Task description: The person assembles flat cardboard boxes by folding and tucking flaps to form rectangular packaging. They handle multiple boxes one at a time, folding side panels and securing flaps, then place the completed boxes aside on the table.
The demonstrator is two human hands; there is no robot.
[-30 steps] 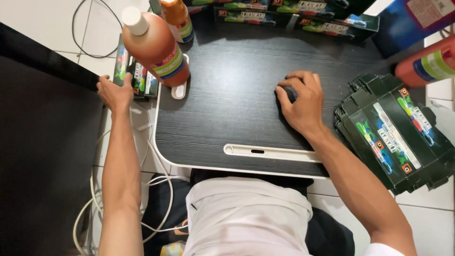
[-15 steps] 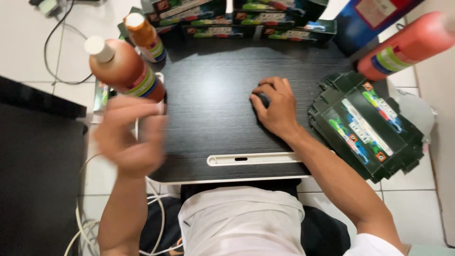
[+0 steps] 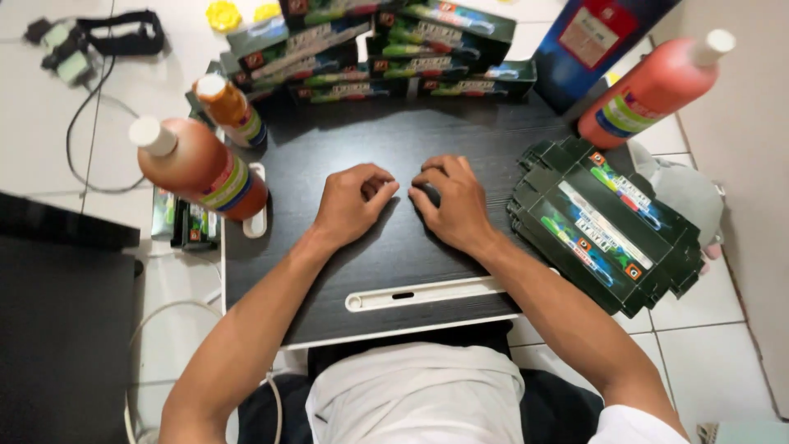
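- The left hand rests on the black lap table with fingers curled in loosely; it grips nothing that shows.
- The right hand lies just beside it, arched over a small dark object on the tabletop; whether the fingers pinch it or only cover it, I cannot tell.
- Bare tabletop lies open in front of both wrists, down to the white groove strip near the front edge; that is the widest free room.
- Left edge: a large orange bottle and a smaller orange bottle crowd the corner.
- Far edge: a row of dark green cartons lines the table.
- Right edge: a stack of flattened green cartons overhangs the side; another orange bottle stands behind it.
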